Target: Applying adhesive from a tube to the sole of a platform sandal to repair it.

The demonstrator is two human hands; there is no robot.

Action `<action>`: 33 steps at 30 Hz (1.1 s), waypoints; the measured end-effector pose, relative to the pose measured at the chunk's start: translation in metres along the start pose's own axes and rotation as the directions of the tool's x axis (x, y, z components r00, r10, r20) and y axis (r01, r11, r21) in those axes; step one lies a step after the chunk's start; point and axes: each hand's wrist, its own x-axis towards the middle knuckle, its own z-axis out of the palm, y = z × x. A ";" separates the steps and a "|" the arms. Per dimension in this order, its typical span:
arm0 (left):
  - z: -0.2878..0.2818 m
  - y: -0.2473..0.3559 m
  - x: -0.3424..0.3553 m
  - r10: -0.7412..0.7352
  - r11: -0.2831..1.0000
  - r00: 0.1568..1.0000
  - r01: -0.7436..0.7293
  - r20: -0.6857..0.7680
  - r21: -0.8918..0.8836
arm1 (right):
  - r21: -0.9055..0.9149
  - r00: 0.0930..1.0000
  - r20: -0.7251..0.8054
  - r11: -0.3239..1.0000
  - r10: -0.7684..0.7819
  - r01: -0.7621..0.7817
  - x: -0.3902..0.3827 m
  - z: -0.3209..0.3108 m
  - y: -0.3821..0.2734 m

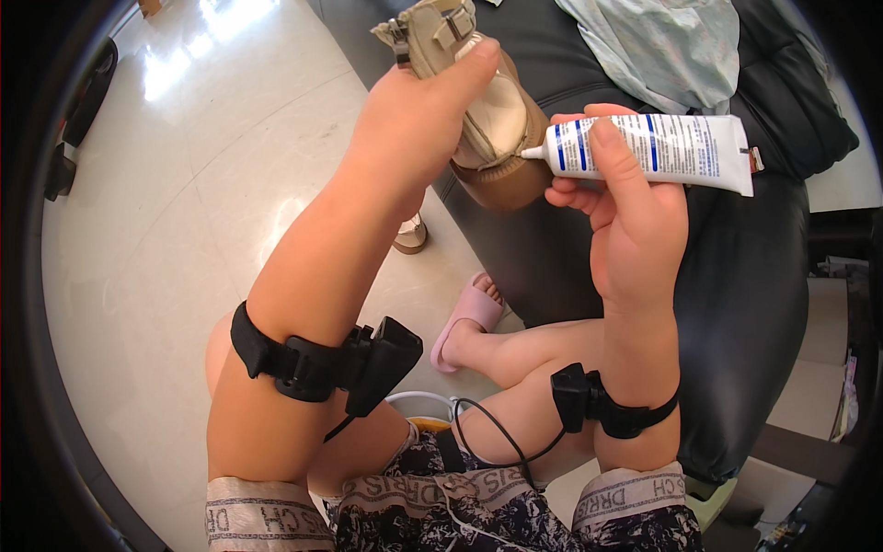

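Observation:
My left hand [423, 110] is wrapped round a beige sandal [504, 115] with buckled straps and a brown sole, its thumb pressed over the upper part. The heel end of the sandal points down and to the right. In my right hand [635, 202] lies a white glue-like tube [690, 147] with blue bands, held level with the thumb on top and fingers beneath. The tube's narrow nozzle reaches the edge of the sandal near the heel; whether it touches cannot be made out. Most of my left fingers are hidden behind the sandal.
A black leather seat [736, 267] fills the right side, with a pale patterned cloth [658, 46] over it. Another shoe [411, 235] stands on the light tiled floor [166, 230]. A bucket [418, 405] is between my legs, near a pink slipper [469, 313]. Cabled black straps circle both forearms.

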 end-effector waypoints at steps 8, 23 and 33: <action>0.007 -0.006 0.006 -0.031 0.999 1.000 0.031 0.005 0.009 | 0.489 0.989 -0.011 0.864 0.146 -0.122 -0.001 -0.012 0.007; 0.011 -0.009 0.001 0.152 0.979 0.926 -0.093 0.346 -0.181 | 0.715 0.990 -0.014 0.694 0.137 -0.086 0.004 -0.038 0.000; 0.010 -0.023 0.005 0.225 0.960 0.913 -0.147 0.341 -0.240 | 0.772 0.983 -0.038 0.630 0.178 -0.085 0.009 -0.042 0.001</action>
